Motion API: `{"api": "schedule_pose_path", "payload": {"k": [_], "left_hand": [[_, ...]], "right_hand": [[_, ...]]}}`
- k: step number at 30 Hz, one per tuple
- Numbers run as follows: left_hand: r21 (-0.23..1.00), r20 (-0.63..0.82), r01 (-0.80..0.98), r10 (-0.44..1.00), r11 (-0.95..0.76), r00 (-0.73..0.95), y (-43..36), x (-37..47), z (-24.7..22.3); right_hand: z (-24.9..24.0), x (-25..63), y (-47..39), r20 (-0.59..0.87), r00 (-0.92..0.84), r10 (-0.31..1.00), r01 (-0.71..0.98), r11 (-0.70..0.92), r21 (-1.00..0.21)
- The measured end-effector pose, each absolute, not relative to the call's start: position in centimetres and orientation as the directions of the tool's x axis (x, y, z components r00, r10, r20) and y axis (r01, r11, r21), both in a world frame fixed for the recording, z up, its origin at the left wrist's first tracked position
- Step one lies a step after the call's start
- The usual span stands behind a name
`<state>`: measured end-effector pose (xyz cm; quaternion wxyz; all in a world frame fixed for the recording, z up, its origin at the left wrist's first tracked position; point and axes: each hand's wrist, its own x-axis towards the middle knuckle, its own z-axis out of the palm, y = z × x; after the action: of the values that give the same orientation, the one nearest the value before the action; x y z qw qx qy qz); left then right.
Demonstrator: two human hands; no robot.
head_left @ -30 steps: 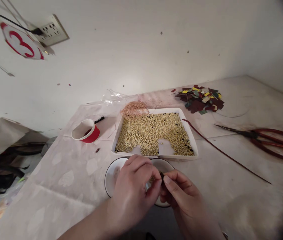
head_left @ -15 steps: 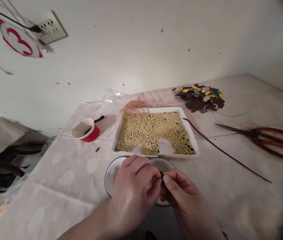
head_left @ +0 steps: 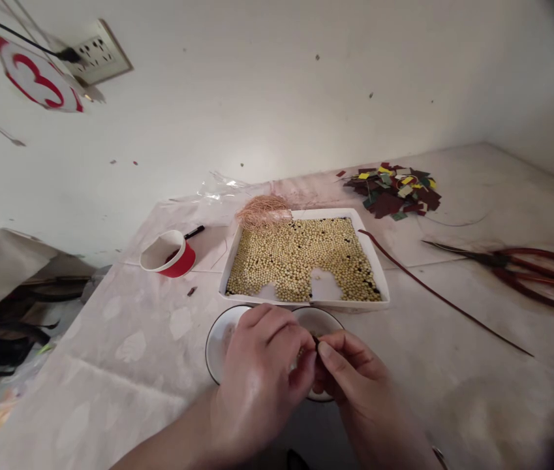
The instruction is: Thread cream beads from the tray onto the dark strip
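Note:
My right hand (head_left: pixel 359 375) pinches a small dark piece (head_left: pixel 316 342) between thumb and fingers. Against it, the curled fingers of my left hand (head_left: pixel 261 372) close from the other side; what they grip is mostly hidden. Both hands are held above two white dark-rimmed bowls, a left bowl (head_left: pixel 216 346) and a right bowl (head_left: pixel 323 318), which they partly cover. Small yellowish bits show in the gap by my left thumb. Just beyond the bowls lies a white tray (head_left: pixel 381 277) full of pale yellow beads (head_left: pixel 296 254) with some black ones among them.
A coil of copper-coloured thread (head_left: pixel 263 212) rests on the tray's far left corner. To the left stand a red-and-white cup (head_left: pixel 181 262) and a black pen (head_left: pixel 194 232). Coloured scraps (head_left: pixel 394 191), a thin dark-red strip (head_left: pixel 433 290) and large scissors (head_left: pixel 506 261) lie to the right.
Both hands hold nearly the same pose over the bowls. The dark piece between the fingertips has shifted only slightly, and the view has moved a little.

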<state>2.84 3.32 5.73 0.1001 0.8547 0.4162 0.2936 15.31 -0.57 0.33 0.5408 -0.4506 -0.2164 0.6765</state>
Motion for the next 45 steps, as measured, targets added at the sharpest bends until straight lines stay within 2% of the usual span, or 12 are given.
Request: {"api": "schedule_pose_path", "payload": {"k": [10, 17, 22, 24, 29, 38, 45], "left_hand": [[0.413, 0.420, 0.670, 0.782, -0.617, 0.461, 3.6, 3.0, 5.8], [0.417, 0.369, 0.683, 0.798, -0.600, 0.476, 3.0, 2.4, 5.5], [0.362, 0.255, 0.723, 0.808, -0.589, 0.531, 3.3, 1.1, 4.6], [0.334, 0.254, 0.730, 0.803, -0.596, 0.539, 4.1, 0.4, 4.6], [0.199, 0.176, 0.851, 0.872, -0.487, 0.457, 8.1, -0.7, 5.4], [0.036, -0.084, 0.854, 0.850, -0.519, 0.520, 13.8, 0.1, 3.4], [0.011, -0.108, 0.863, 0.857, -0.506, 0.504, 14.1, 0.9, 2.9]], "right_hand": [[0.1, 15.3, -0.7, -0.364, -0.047, 0.930, -0.550, -0.328, -0.768], [0.6, 15.5, -0.5, -0.383, 0.009, 0.924, -0.544, -0.317, -0.777], [0.7, 15.5, -0.5, -0.393, 0.049, 0.918, -0.560, -0.301, -0.772], [0.6, 15.5, -0.5, -0.408, 0.040, 0.912, -0.570, -0.315, -0.759], [0.5, 15.5, -0.5, -0.420, 0.015, 0.907, -0.588, -0.332, -0.738], [0.0, 15.5, -0.7, -0.395, -0.013, 0.919, -0.588, -0.326, -0.741], [0.4, 15.7, -0.6, -0.405, -0.010, 0.914, -0.602, -0.329, -0.728]]}}
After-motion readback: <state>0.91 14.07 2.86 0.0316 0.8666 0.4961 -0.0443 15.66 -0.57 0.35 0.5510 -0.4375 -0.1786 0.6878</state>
